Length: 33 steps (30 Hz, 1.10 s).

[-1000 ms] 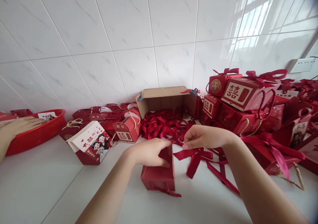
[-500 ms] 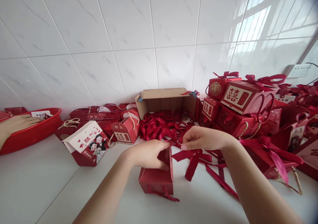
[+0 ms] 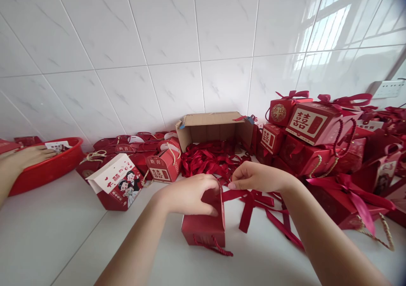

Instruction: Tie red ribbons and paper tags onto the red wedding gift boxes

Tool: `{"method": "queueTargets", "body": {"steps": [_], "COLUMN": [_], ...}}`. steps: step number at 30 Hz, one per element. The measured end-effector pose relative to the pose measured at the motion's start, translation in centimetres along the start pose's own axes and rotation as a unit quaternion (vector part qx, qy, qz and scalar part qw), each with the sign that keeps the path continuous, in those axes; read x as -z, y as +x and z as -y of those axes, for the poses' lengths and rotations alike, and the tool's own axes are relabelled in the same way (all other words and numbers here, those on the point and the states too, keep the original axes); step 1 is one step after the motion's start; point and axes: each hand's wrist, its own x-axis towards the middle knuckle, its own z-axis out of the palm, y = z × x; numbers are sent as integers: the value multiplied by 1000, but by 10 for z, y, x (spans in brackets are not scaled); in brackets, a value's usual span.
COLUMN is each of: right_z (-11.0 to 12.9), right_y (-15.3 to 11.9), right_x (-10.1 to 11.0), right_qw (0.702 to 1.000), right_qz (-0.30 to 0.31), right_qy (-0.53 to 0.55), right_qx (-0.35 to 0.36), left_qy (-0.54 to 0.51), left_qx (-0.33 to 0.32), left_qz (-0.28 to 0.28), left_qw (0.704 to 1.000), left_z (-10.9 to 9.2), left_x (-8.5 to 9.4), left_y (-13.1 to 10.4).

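Red box looks only partway done: body folded into shape, red rope handle on, no bow visible. Judging by the bowed boxes stacked at right, ribbon is probably what's left. Batch is mixed: several boxes at right carry bows; the cartoon-print box at left shows none.

Box sits on the worktop, front and centre, between the forearms. Plain dark red near end, handle drooping there; top mostly hidden by a hand.

Hands: left hand is curved over the box, thumb and fingers well spread, apparently gripping its right side. Right hand is just beyond, thumb near forefinger, above a loose ribbon; can't tell if it has hold of it.

Further back: ribbon pile spilling from the carton. Far left: another person's hand at a red basin.
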Motion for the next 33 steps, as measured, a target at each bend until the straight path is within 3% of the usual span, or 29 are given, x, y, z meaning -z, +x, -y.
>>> {"method": "queueTargets", "body": {"steps": [5, 8, 11, 14, 17, 19, 21, 25, 29, 31, 33], "right_z": [4, 10, 18, 25, 32, 38, 43, 51, 53, 53, 54], "right_y": [3, 4, 5, 8, 8, 2, -9, -44, -71, -71, -60], "right_x": [-9, -14, -20, -26, -32, -32, -28, -14, -6, -8, -14], "right_qw": [999, 997, 987, 979, 960, 942, 927, 877, 819, 829, 863], "right_qz": [-31, -76, -148, -118, -82, -92, -131, -278, -364, -355, -324], "right_qy": [-7, -1, 20, 86, 203, 263, 289, 297, 300, 297, 285], "right_qx": [-2, 0, 59, 140, 175, 189, 202, 256, 326, 315, 263], "left_qy": [10, -5, -27, -75, -122, -141, -138, -45, -26, -89, -157], "left_qx": [5, -1, -4, -17, -39, -35, 1, 110, 146, 130, 120], "left_qz": [-20, -79, -154, -230, -295, -300, -269, -212, -256, -306, -353], "left_qw": [1000, 997, 988, 970, 947, 943, 953, 970, 955, 939, 914], "left_z": [2, -1, -5, -12, -21, -25, -23, 0, 29, 34, 35], "left_x": [7, 8, 8, 10, 14, 16, 15, -2, -36, -54, -70], "left_y": [-6, -8, -9, -14, -26, -38, -49, -64, -62, -55, -47]}}
